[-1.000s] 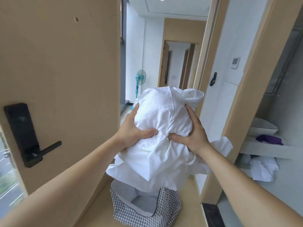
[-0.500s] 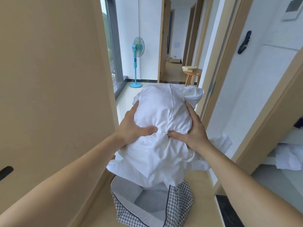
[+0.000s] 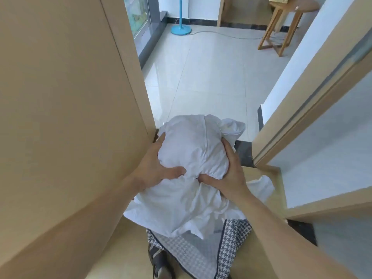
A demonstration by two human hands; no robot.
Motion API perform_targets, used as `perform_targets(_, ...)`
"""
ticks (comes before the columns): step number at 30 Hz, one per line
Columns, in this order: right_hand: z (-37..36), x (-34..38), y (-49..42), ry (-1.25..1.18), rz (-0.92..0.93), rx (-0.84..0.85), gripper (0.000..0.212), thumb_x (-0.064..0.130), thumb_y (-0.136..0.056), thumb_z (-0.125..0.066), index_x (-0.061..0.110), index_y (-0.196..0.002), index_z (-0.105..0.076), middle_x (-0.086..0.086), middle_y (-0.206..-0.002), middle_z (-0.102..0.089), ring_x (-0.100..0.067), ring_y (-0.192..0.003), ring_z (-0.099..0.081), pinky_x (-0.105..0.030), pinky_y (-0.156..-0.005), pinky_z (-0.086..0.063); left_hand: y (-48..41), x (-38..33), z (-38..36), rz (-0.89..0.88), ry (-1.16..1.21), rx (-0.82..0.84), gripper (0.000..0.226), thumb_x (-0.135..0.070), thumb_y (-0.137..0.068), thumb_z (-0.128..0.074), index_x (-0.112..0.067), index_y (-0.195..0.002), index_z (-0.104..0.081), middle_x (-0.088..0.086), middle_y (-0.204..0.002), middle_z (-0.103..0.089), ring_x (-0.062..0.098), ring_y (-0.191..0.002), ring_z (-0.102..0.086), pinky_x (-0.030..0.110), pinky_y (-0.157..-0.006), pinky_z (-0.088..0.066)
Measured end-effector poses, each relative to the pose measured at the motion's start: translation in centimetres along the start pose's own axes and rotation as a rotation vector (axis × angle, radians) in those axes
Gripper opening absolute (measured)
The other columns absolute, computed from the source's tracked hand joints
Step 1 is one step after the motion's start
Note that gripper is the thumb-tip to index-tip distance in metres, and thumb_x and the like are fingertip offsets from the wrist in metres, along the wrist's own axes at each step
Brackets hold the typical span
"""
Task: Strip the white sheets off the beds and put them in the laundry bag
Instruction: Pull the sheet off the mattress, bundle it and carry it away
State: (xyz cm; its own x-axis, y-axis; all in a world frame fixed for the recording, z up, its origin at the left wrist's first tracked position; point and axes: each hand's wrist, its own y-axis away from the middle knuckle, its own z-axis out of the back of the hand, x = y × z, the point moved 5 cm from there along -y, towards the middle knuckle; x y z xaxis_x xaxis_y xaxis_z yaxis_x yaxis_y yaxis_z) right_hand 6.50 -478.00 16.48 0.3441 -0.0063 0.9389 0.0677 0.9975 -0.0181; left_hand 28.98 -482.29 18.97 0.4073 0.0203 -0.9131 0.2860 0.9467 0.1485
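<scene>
Sheets (image 3: pixel 193 150) gripped in fingers (image 3: pixel 174 171) of left hand (image 3: pixel 153 168), right hand (image 3: pixel 228 175); laundry bag (image 3: pixel 236 238) half hidden beneath.

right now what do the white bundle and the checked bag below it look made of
The white sheets: thin woven cloth, probably cotton, matte; it crumples into soft creases and folds. The laundry bag: soft fabric, grey-and-white houndstooth outside with dark trim, paler lining; its walls sag, so nothing rigid shows.

Bright, soft daylight enters from the window (image 3: pixel 136 17) at upper left — it makes a pale glare on the floor tiles (image 3: pixel 201 77). Shadows are weak. The wide lens bends the door (image 3: pixel 60 97) edges; everything is slightly blurred.
</scene>
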Motion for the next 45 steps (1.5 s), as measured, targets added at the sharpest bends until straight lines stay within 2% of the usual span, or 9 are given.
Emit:
perform_targets(7, -9.9, -16.4, -3.5, -0.094, -0.211, -0.061, 0.123, 0.075, -0.044, -0.086, 0.054, -0.149, -0.024, 0.021, -0.149, -0.039, -0.003, -0.138, -0.039, -0.045, -0.112, -0.040, -8.9, 17.9, -2.3, 0.190, -0.045, 0.172, 0.125, -0.044, -0.045, -0.092, -0.033, -0.153, -0.029, -0.013, -0.147, -0.041, 0.005, -0.134, -0.041, 0.015, -0.096, -0.042)
perform_targets(14, -15.4, -33.0, -4.4, -0.051, -0.346, -0.044, 0.125, 0.076, -0.042, -0.084, 0.054, -0.148, -0.023, 0.019, -0.141, -0.041, -0.001, -0.131, -0.041, -0.040, -0.109, -0.039, -13.5, 34.1, -8.9, 0.370, -0.093, 0.215, 0.139, -0.059, -0.035, -0.084, -0.040, -0.155, -0.016, -0.014, -0.147, -0.031, 0.007, -0.138, -0.031, 0.033, -0.113, -0.033)
perform_targets(18, -14.5, -40.8, -3.7, 0.085, -0.380, -0.011, 0.123, 0.076, -0.043, -0.083, 0.057, -0.147, -0.019, 0.007, -0.140, -0.042, -0.007, -0.128, -0.042, -0.036, -0.106, -0.039, -14.3, 40.9, -15.4, 0.389, -0.042, 0.269, 0.132, -0.058, -0.040, -0.088, -0.047, -0.152, -0.019, -0.018, -0.149, -0.033, 0.004, -0.138, -0.033, 0.033, -0.111, -0.034)
perform_targets(23, -11.6, -48.6, -1.1, 0.225, -0.464, 0.051, 0.117, 0.071, -0.045, -0.083, 0.063, -0.143, -0.018, 0.005, -0.138, -0.041, -0.010, -0.126, -0.041, -0.035, -0.102, -0.038, -14.1, 46.3, -23.9, 0.437, 0.065, 0.323, 0.092, -0.016, -0.062, -0.094, -0.053, -0.128, -0.042, -0.044, -0.119, -0.051, -0.018, -0.111, -0.051, 0.012, -0.090, -0.049)
perform_targets(27, -10.2, -52.3, 0.9, 0.305, -0.514, 0.105, 0.108, 0.061, -0.047, -0.083, 0.074, -0.131, -0.017, 0.005, -0.130, -0.040, -0.010, -0.121, -0.041, -0.034, -0.096, -0.039, -13.2, 49.9, -28.0, 0.517, 0.038, 0.394, 0.097, -0.035, -0.057, -0.093, -0.044, -0.138, -0.040, -0.015, -0.139, -0.043, 0.009, -0.127, -0.046, 0.038, -0.105, -0.046)
perform_targets(31, -10.6, -55.2, 2.0, 0.347, -0.561, 0.190, 0.104, 0.055, -0.050, -0.080, 0.055, -0.140, -0.028, 0.001, -0.131, -0.042, -0.012, -0.120, -0.038, -0.037, -0.094, -0.040, -12.5, 52.0, -29.2, 0.540, -0.070, 0.453, 0.102, -0.038, -0.073, -0.085, -0.033, -0.153, -0.023, -0.019, -0.152, -0.029, 0.006, -0.140, -0.029, 0.035, -0.115, -0.031)
perform_targets(34, -11.8, -57.2, 2.5, 0.433, -0.587, 0.221, 0.105, 0.050, -0.054, -0.084, 0.049, -0.144, -0.029, -0.003, -0.129, -0.041, -0.028, -0.123, -0.038, -0.042, -0.092, -0.041, -11.5, 54.2, -28.7, 0.591, -0.232, 0.562, 0.101, -0.040, -0.082, -0.076, -0.036, -0.157, -0.009, -0.010, -0.160, -0.023, 0.016, -0.144, -0.031, 0.040, -0.113, -0.037)
perform_targets(40, -14.4, -60.6, 3.6, 0.643, -0.898, 0.458, 0.110, 0.037, -0.071, -0.079, 0.049, -0.148, -0.001, -0.012, -0.142, -0.027, -0.040, -0.131, -0.032, -0.053, -0.101, -0.041, -8.5, 57.1, -28.2, 0.588, -0.594, 0.919, 0.085, -0.054, -0.088, -0.062, -0.037, -0.156, -0.014, -0.008, -0.160, -0.029, 0.022, -0.136, -0.043, 0.039, -0.105, -0.044)
perform_targets(45, -13.7, -59.3, 5.4, 0.681, -0.950, 0.568, 0.104, 0.030, -0.070, -0.083, 0.028, -0.149, -0.017, -0.009, -0.144, -0.037, -0.034, -0.127, -0.045, -0.036, -0.085, -0.040, -4.9, 56.4, -28.3, 0.554, -0.620, 0.975, 0.076, -0.056, -0.090, -0.056, -0.038, -0.155, -0.021, -0.007, -0.153, -0.039, 0.020, -0.129, -0.048, 0.037, -0.101, -0.045)
